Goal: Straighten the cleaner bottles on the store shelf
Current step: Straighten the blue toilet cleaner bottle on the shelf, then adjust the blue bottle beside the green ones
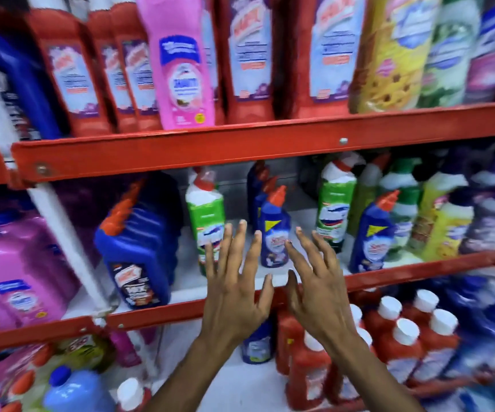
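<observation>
On the middle shelf (388, 276) a small blue cleaner bottle with an orange cap (273, 224) stands between a green and white bottle (206, 212) to its left and another green bottle (333, 203) to its right. My left hand (235, 281) and my right hand (317, 281) are raised in front of the blue bottle, fingers spread, holding nothing. Whether the fingertips touch it I cannot tell. A second small blue bottle (372, 236) stands further right. A large blue bottle (139, 245) leans at the left.
Red, pink and yellow bottles fill the top shelf above the red rail (180, 150). Pink bottles (20, 269) sit at far left, purple and yellow ones at far right. Red bottles with white caps (403, 337) crowd the lower shelf. The picture is blurred.
</observation>
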The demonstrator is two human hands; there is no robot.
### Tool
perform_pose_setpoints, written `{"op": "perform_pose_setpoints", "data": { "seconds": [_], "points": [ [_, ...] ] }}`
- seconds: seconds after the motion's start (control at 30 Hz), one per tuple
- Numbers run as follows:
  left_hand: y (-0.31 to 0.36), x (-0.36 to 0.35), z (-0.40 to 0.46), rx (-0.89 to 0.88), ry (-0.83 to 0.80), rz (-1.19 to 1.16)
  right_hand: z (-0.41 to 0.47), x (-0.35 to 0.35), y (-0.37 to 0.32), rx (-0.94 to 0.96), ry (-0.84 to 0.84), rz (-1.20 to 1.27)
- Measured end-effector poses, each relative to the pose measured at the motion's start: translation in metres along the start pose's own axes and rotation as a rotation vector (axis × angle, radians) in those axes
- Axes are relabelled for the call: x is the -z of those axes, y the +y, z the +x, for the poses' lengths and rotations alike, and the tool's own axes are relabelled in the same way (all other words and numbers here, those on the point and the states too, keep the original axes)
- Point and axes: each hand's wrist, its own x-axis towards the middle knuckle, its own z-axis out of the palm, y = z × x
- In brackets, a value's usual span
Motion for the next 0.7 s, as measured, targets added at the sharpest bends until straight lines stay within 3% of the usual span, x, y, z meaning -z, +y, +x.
{"op": "perform_pose_setpoints", "data": {
  "seconds": [0.13, 0.37, 0.5, 0.7],
  "points": [
    [0.044, -0.041, 0.018, -0.003, -0.096, -0.120, -0.011, 0.028, 0.060, -0.117, 0.042, -0.055],
    [0.103, -0.093, 0.048, 0.192, -0.265, -0.435, -0.008, 0.051, 0.132, -0.527, 0.107, 0.186],
    [0.125, -0.114, 0.062, 0.247, -0.387, -0.518, -0.002, 0.053, 0.157, -0.606, -0.007, 0.295],
    [0.146, -0.135, 0.074, 0.448, -0.379, -0.678, 0.004, 0.056, 0.174, -0.591, -0.159, 0.434]
  ]
}}
